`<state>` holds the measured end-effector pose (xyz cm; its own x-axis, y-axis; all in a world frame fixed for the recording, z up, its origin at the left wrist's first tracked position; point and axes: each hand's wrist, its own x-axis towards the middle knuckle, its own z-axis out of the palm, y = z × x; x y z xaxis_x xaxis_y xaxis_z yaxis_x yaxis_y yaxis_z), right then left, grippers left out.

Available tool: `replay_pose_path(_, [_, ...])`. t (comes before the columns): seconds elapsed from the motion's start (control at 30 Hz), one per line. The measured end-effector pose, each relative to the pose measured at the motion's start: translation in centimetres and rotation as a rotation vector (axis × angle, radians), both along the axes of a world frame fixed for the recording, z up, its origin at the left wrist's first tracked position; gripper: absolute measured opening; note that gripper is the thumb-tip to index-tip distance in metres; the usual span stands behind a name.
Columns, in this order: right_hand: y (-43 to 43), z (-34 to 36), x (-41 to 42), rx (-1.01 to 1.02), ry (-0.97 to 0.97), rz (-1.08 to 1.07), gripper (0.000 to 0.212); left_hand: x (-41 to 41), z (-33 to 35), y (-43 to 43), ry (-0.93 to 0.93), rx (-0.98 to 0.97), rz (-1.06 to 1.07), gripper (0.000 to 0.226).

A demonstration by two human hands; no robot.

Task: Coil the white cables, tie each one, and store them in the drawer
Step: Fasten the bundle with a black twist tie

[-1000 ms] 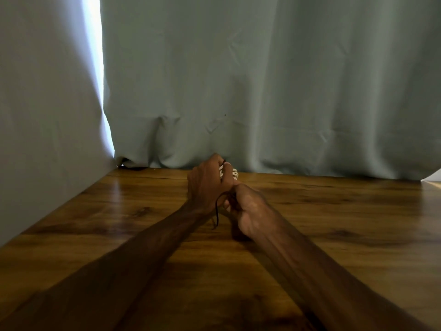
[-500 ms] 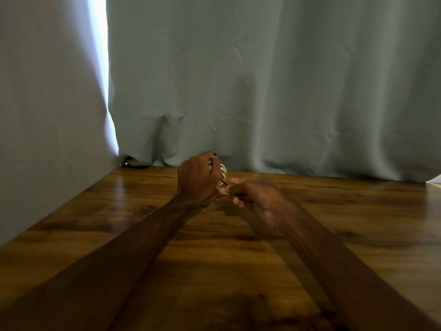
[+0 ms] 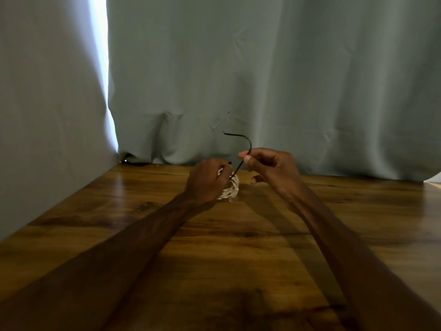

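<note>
- Near edge: both forearms reach forward over the wooden bench [image 3: 358, 211]; plenty of bare top to either side.
- Left hand [image 3: 206, 181] is nearer, fingers curled round the white cable coil [image 3: 232, 188], holding it just above or on the bench; contact is hard to tell in this light.
- Coil is bunched tight, sticking out of the right side of that hand.
- Right hand [image 3: 269, 168], just beyond and to the right, pinches the black tie [image 3: 249, 145] between thumb and forefinger.
- Tie runs from the coil up and right to the pinch; its free end arcs back left above.
- Likely next: wrap the tie round the coil, room on the right.
- Far: the curtain [image 3: 262, 80] hangs at the back edge. No drawer in view.
</note>
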<state>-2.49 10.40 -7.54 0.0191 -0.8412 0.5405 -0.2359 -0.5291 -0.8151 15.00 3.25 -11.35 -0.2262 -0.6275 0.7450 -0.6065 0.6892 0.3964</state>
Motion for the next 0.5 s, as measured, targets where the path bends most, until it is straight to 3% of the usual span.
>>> replay_pose_path(0.13, [-0.8,-1.1,-0.6,0.021,-0.080,-0.021,0.018,-1.8,0.2,1.2,0.045,0.043,-0.186,0.032])
replay_pose_path(0.23, [-0.9,-1.6,-0.4,-0.001,-0.025,-0.042,0.020,-2.8,-0.1,2.0,0.102,0.051,-0.282,0.034])
replay_pose_path(0.5, [-1.8,-2.3,-0.1,-0.095,-0.014,-0.185,0.019,-3.5,-0.5,2.4,0.137,-0.090,-0.191,0.032])
